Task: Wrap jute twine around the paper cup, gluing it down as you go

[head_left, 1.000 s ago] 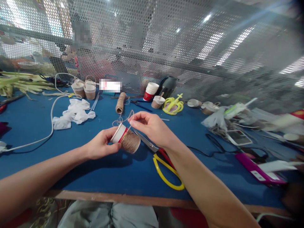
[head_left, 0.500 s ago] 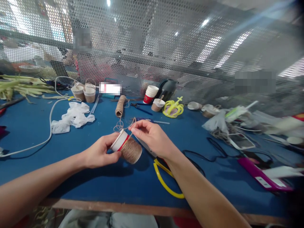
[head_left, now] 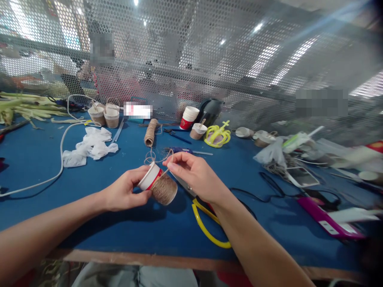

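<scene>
My left hand point(head_left: 130, 190) grips a paper cup point(head_left: 151, 177) near its rim, thumb below and fingers above. The cup lies tilted in the air, its white rim toward the left, and brown twine covers its lower part up to a red band. Pinched in the fingertips of my right hand point(head_left: 191, 171) is the strand of twine point(head_left: 165, 172) that runs off the cup. From there the strand loops back toward a twine roll point(head_left: 151, 133) on the table. Scissors with yellow handles point(head_left: 206, 233) lie partly hidden under my right forearm.
Stacked paper cups point(head_left: 189, 118), a twine-wrapped cup point(head_left: 198, 131) and a yellow crown-shaped piece point(head_left: 217, 136) stand at the back. Crumpled white plastic point(head_left: 92, 145) and a white cable point(head_left: 62, 149) lie left. A purple power strip point(head_left: 327, 219) lies right. Perforated metal panels point(head_left: 167, 48) rise behind.
Both hands keep their hold on the cup and the strand, with hardly any movement. The whole view has shifted slightly.
</scene>
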Action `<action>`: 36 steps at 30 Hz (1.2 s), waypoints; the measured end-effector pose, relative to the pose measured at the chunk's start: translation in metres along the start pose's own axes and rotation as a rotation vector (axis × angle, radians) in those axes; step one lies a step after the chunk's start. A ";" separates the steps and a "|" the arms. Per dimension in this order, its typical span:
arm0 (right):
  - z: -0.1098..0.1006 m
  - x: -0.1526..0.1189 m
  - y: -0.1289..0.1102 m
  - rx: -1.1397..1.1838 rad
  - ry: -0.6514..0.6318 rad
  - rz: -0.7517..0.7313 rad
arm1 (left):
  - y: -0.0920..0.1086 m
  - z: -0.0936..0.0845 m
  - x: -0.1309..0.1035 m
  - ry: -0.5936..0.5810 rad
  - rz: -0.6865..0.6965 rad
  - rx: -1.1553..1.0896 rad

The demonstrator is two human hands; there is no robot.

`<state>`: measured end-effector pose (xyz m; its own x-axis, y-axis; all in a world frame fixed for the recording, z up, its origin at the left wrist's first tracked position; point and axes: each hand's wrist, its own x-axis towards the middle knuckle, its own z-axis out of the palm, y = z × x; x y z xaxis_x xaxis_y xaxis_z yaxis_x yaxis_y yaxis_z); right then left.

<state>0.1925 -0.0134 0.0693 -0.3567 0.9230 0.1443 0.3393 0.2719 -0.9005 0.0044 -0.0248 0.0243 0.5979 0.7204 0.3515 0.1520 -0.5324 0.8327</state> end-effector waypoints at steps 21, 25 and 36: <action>0.006 0.000 0.004 -0.001 -0.044 0.084 | 0.007 0.000 -0.001 -0.021 0.178 0.062; 0.009 0.000 0.007 0.042 -0.054 0.075 | 0.006 0.001 -0.001 -0.012 0.185 0.071; 0.013 0.000 0.011 0.078 -0.109 0.175 | 0.001 -0.003 -0.003 0.049 0.253 0.137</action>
<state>0.1848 -0.0134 0.0539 -0.3912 0.9184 -0.0586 0.3375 0.0839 -0.9376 0.0003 -0.0265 0.0251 0.5924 0.5755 0.5638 0.1097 -0.7509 0.6513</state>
